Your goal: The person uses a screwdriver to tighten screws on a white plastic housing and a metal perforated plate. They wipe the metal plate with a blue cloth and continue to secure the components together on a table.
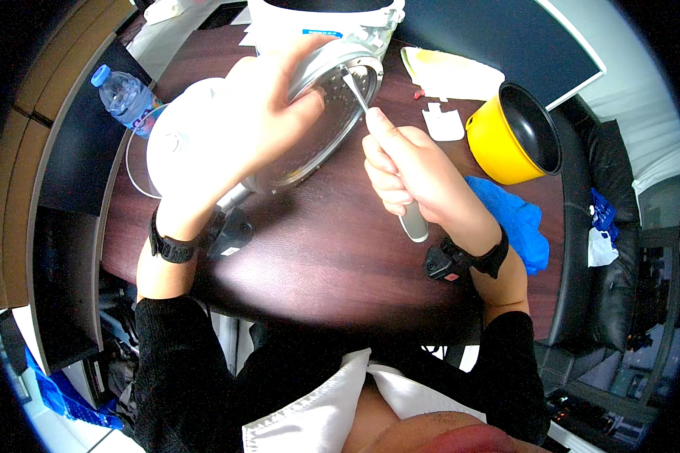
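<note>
Round metal lid [332, 124]: located above the table [332, 257], left of centre and in front of the person, tilted on edge with its perforated or speckled inner face turned toward the right. Whether its lower edge bears on the table cannot be told.

Left hand [253, 113]: grasping the lid at its upper left rim, fingers over the top edge, thumb against the inner face.

Right hand [412, 166]: clenched around the grey-handled tool [414, 224], thumb laid along it. The narrow metal shaft points up and left; its tip is at the lid's inner rim, actual contact not confirmed.

Adjacent, left: a white rounded object [177, 143], partly behind the left hand and washed out by glare; beyond it, a clear bottle with a blue cap [125, 98].

Beyond the lid: a white appliance housing [389, 23].

Right side of table: a small white plastic piece [443, 124], a pale yellow-and-white sheet [453, 73], a yellow pot with black interior [499, 143], and a blue cloth [514, 223] near the right forearm, lying crumpled
</note>
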`<state>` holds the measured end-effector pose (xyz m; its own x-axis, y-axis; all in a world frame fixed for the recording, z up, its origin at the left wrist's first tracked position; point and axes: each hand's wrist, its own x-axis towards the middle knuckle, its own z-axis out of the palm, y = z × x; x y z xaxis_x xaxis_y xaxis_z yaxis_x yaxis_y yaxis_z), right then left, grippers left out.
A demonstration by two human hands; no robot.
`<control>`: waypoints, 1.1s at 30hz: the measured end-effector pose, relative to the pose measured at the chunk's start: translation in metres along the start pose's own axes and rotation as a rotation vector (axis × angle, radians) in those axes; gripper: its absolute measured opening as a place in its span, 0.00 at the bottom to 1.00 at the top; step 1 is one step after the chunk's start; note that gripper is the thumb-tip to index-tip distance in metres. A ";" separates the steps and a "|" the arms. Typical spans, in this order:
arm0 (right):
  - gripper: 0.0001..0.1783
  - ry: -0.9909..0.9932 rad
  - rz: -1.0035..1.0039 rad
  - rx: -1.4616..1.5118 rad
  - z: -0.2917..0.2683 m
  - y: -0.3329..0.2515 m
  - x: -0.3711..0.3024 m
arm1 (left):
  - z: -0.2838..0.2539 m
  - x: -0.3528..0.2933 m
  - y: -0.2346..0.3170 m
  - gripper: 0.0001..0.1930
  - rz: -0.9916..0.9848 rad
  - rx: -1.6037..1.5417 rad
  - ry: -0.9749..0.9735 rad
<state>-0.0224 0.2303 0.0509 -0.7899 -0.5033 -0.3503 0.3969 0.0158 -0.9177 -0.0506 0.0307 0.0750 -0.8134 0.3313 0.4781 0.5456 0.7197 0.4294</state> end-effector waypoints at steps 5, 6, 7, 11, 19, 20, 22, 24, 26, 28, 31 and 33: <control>0.30 0.015 -0.009 0.005 0.001 -0.001 0.000 | 0.000 -0.001 0.000 0.25 0.009 0.016 0.013; 0.30 0.010 -0.017 0.008 0.001 0.000 0.000 | 0.000 -0.001 -0.001 0.25 0.004 0.018 0.010; 0.30 0.005 -0.021 0.003 0.001 0.000 0.001 | 0.000 -0.001 -0.001 0.25 0.021 0.029 0.019; 0.33 0.096 -0.084 -0.262 -0.006 -0.003 0.003 | 0.001 0.001 -0.006 0.25 0.103 0.047 0.046; 0.22 0.687 -0.981 -1.731 -0.033 -0.037 0.001 | 0.002 0.003 -0.011 0.25 0.071 -0.008 0.027; 0.22 0.660 -0.992 -1.753 -0.034 -0.041 -0.001 | 0.000 0.003 -0.009 0.25 0.064 -0.004 0.028; 0.26 0.514 -0.835 -1.367 -0.036 -0.036 0.004 | -0.002 0.002 -0.005 0.25 0.060 0.007 0.034; 0.29 0.287 -0.370 -0.836 -0.026 -0.029 0.000 | -0.003 0.001 -0.004 0.25 0.061 0.025 0.047; 0.30 0.131 -0.099 -0.462 -0.022 -0.025 -0.002 | -0.003 0.002 -0.002 0.25 0.062 0.049 0.058; 0.30 0.046 -0.038 -0.247 -0.017 -0.020 0.001 | -0.004 0.000 -0.002 0.25 0.053 0.049 0.051; 0.29 -0.028 -0.024 -0.149 -0.010 -0.015 0.002 | -0.003 0.002 -0.006 0.26 0.059 0.005 0.029; 0.29 -0.043 -0.002 -0.117 -0.009 -0.015 0.001 | -0.001 0.003 -0.008 0.25 0.081 0.016 0.028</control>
<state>-0.0335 0.2371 0.0625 -0.7687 -0.5404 -0.3420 0.3360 0.1137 -0.9350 -0.0566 0.0253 0.0739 -0.7605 0.3720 0.5321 0.6061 0.7007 0.3763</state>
